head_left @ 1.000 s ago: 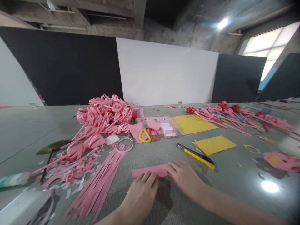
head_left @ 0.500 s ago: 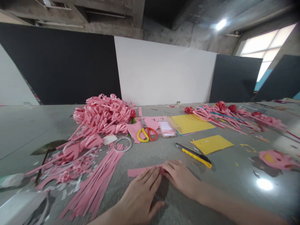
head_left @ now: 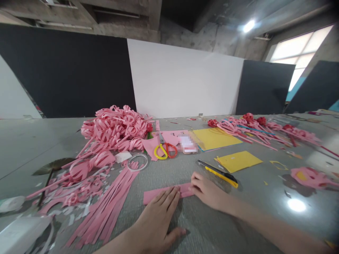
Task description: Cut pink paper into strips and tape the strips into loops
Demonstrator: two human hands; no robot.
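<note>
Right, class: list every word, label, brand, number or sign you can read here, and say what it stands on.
None can be read.
Pink sheet behind the scissors: dark marks, too small to read.
Phone: screen blurred into blocks, nothing legible.

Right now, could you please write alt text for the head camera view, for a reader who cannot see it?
A person's left hand lies across a pink paper strip on a grey surface, while the right hand touches the strip's right end. Beyond lie scissors, yellow paper and a heap of looped pink paper.
</note>
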